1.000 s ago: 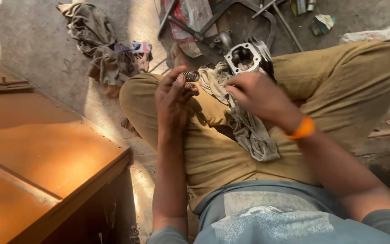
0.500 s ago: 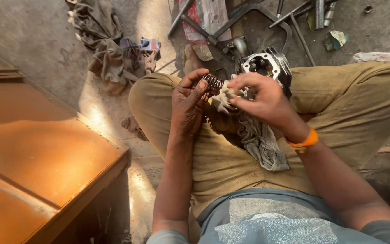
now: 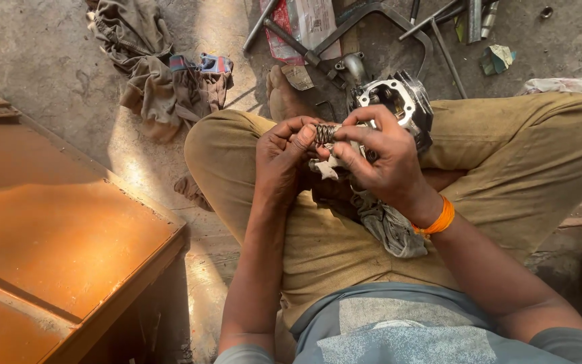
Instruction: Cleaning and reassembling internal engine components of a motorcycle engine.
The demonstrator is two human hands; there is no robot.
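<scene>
The left hand (image 3: 284,158) is closed around one end of a small coil spring (image 3: 325,133); its thumb presses on the coils from above. The right hand (image 3: 382,158) pinches the other end of the same spring between thumb and forefinger, and its lower fingers also hold a dirty grey rag (image 3: 385,222) that hangs down onto the lap. So the spring sits between the two hands, raised a little above the crossed legs, right in front of the metal engine part (image 3: 399,101).

One second ago the hands were slightly apart: the left one held the spring alone and the right one was busy with the rag near the engine part. Half a second ago they came together. Now both hands grip the spring, and it looks as if the cleaning of it is in progress, because the rag stays pressed just under it.

The engine part, with its round bore facing up, rests against the right knee and did not move. Behind it on the concrete floor (image 3: 48,54) lie some metal bars and tools (image 3: 432,27), and a heap of cloth (image 3: 163,74) lies further left. An orange-brown metal table (image 3: 55,229) stands at the left side, well apart from the hands. An orange band (image 3: 437,219) is on the right wrist.
</scene>
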